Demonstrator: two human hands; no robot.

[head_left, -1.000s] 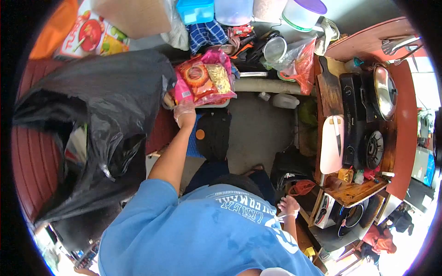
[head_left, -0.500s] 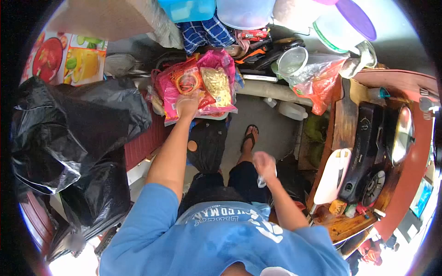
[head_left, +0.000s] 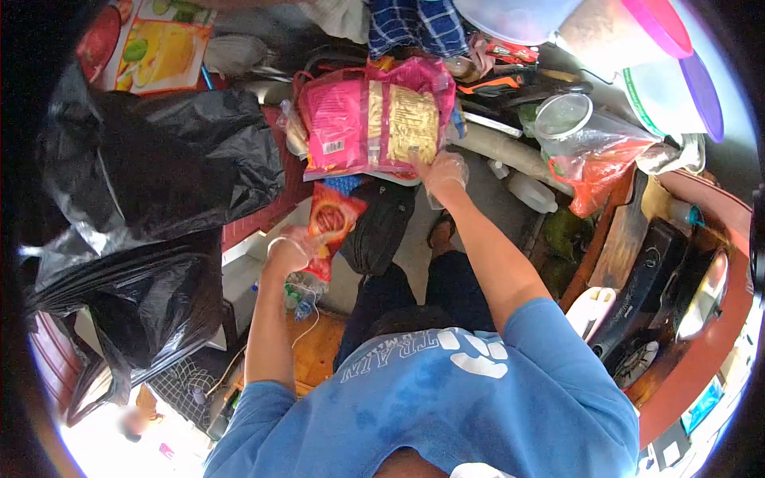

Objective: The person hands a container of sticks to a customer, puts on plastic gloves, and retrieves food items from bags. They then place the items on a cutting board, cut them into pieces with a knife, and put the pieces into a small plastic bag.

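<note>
My left hand (head_left: 288,249), in a thin clear glove, is closed round the side of a red-orange food packet (head_left: 331,223) with a picture on its front. The packet hangs upright below a pink packet (head_left: 339,115) whose clear window shows pale yellow, noodle-like contents (head_left: 413,123). My right hand (head_left: 446,177), also in a clear plastic glove, has its fingertips at the pink packet's lower right corner and seems to pinch it. The pink packet lies on a pale tray or lid, only its edge showing. A black bag (head_left: 381,225) sits beneath.
Black plastic bags (head_left: 159,167) cover the left side. On the right, a black gas stove (head_left: 641,291) stands on a wooden surface beside a cutting board (head_left: 625,227). Clear bag with red contents (head_left: 598,179) and a plastic bottle (head_left: 531,193) lie near. Lidded tubs (head_left: 669,88) stand behind.
My left hand has drawn the red-orange packet off the pink packet, toward me and leftward. My right hand has moved up and forward to the pink packet's corner. The view has shifted.
</note>
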